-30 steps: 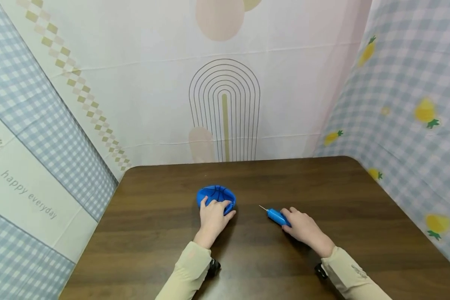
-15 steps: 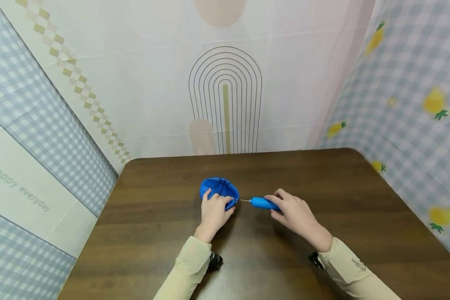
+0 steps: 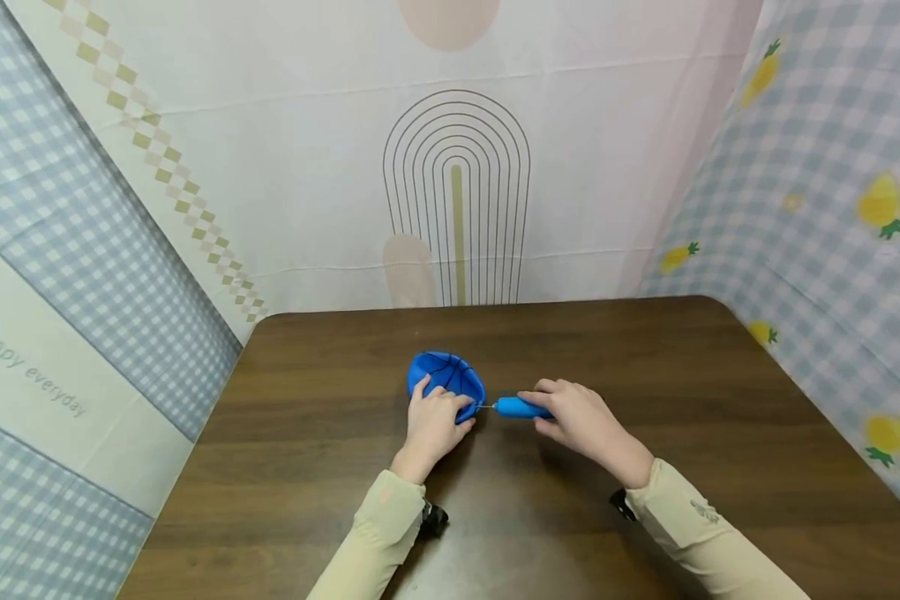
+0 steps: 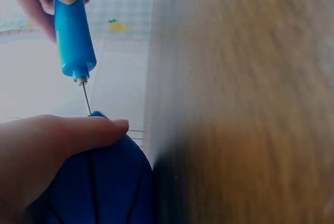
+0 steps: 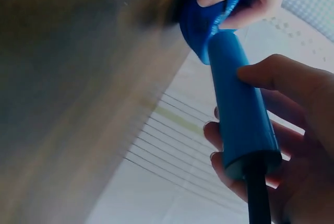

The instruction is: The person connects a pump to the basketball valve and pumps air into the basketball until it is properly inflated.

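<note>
A caved-in blue ball (image 3: 444, 369) with black basketball lines sits near the middle of the table. My left hand (image 3: 433, 423) grips its near right edge, thumb across the rim in the left wrist view. To the right, my right hand (image 3: 588, 423) holds a small blue ball pump (image 3: 516, 407) by its barrel, fingers and thumb curled round it. The pump's thin needle (image 4: 86, 97) points at the ball, its tip right at the ball's edge beside my left thumb. A black rod (image 5: 257, 192) sticks out of the pump's rear end in the right wrist view.
The brown wooden table (image 3: 330, 358) has rounded far corners. Behind it hangs a white patterned cloth (image 3: 307, 183), with blue checked cloths at the left and right sides. Each wrist bears a black strapped camera, such as the left camera (image 3: 435, 521).
My right hand has brought the pump leftward and turned it toward the ball, so its needle now meets the ball's edge. My left hand keeps its grip, with the ball tilted slightly.
</note>
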### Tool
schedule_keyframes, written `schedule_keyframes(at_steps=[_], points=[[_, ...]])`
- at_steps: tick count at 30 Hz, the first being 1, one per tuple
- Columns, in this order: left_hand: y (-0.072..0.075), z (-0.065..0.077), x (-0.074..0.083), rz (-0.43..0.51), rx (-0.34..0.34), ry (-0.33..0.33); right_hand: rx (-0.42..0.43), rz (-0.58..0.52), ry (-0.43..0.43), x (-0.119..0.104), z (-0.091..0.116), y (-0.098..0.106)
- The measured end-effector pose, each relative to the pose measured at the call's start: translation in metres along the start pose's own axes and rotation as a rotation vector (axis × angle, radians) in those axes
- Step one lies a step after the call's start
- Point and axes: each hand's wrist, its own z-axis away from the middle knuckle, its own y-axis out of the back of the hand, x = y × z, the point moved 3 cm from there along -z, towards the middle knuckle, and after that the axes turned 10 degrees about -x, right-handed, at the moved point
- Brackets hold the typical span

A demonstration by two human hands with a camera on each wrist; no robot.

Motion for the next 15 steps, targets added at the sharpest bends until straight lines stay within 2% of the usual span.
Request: schedule_keyframes(at_steps=[8,12,15], points=[[-0.001,-0.004,0.002,-0.11,-0.016,-0.033,0.01,0.221,0.125,-0.016,-0.02,0.022],[0.001,-0.004,0.004,-0.164,-0.017,-0.093,-0.019,0.274,0.164,-0.026,-0.028,0.031],[0.003,-0.004,0.007,-0.199,0.017,-0.145,-0.065,0.283,0.158,-0.03,-0.031,0.033]])
